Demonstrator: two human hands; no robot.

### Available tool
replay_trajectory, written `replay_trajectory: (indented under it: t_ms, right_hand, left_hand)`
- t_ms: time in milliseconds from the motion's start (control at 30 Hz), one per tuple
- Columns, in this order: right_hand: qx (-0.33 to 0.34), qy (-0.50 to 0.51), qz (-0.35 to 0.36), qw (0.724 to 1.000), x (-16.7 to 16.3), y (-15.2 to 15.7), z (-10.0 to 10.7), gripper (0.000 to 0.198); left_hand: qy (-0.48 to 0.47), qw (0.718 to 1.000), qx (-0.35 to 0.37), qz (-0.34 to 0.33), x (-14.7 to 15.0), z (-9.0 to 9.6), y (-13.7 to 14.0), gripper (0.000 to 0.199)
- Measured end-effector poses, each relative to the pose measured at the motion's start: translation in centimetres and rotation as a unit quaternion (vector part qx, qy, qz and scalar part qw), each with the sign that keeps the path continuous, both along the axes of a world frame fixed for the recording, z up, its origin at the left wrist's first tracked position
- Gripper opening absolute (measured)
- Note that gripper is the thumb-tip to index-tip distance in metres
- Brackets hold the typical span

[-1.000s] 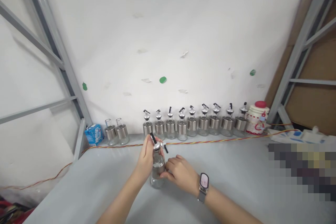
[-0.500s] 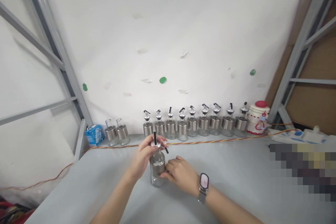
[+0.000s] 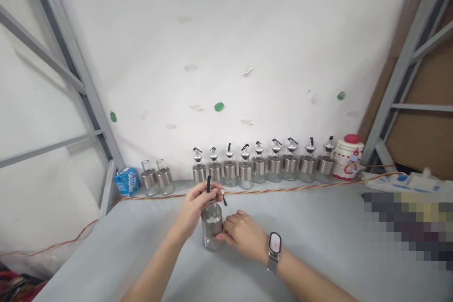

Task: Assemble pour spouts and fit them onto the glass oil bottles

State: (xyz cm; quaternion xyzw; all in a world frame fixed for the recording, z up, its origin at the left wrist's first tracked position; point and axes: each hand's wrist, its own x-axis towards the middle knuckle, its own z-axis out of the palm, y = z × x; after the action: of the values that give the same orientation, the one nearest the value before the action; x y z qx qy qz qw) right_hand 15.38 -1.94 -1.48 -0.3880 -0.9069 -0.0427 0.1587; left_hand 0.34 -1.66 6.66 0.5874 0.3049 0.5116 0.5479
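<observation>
An oil bottle (image 3: 212, 227) of clear glass with a steel sleeve stands upright on the table in front of me. My left hand (image 3: 192, 210) closes its fingers around the pour spout (image 3: 208, 184) at the bottle's mouth, hiding most of the metal cap. The black end of the spout pokes up above the fingers, and another black piece sticks out to their right. Lower down, my right hand (image 3: 245, 237) is curled against the right side of the bottle, with the thumb across its front. A watch (image 3: 275, 245) is on that wrist.
Several similar bottles with spouts (image 3: 245, 170) line the wall. Two spoutless bottles (image 3: 164, 177) and a blue carton (image 3: 127, 181) stand left of them, a red-lidded jar (image 3: 348, 158) to the right. A twisted cord (image 3: 269, 190) crosses the grey table (image 3: 141, 236).
My left thumb and fingers have shifted over the top of the spout, covering more of the metal cap. The bottle and my right hand stay in place.
</observation>
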Motion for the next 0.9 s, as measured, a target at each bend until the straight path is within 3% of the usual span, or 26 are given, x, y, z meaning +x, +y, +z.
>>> replay_trajectory:
  t_ms: [300, 633, 800, 900]
  right_hand:
    - [-0.013, -0.007, 0.003, 1.0, 0.0, -0.1, 0.1, 0.047]
    - [-0.016, -0.008, 0.0, 1.0, 0.0, 0.1, -0.2, 0.048]
    - [-0.007, -0.007, -0.007, 1.0, 0.2, 0.3, -0.3, 0.047]
    - [-0.004, 0.004, -0.031, 1.0, 0.5, 0.6, -0.2, 0.048]
  left_hand:
    - [0.002, 0.999, 0.04, 0.002, 0.5, -0.4, -0.5, 0.016]
    - [0.096, 0.986, 0.124, 0.06, 0.0, -1.5, 0.1, 0.016]
    - [0.088, 0.989, 0.103, 0.056, 0.5, -2.4, -0.2, 0.021]
    - [0.125, 0.986, 0.085, 0.073, 0.6, -2.9, -0.6, 0.038]
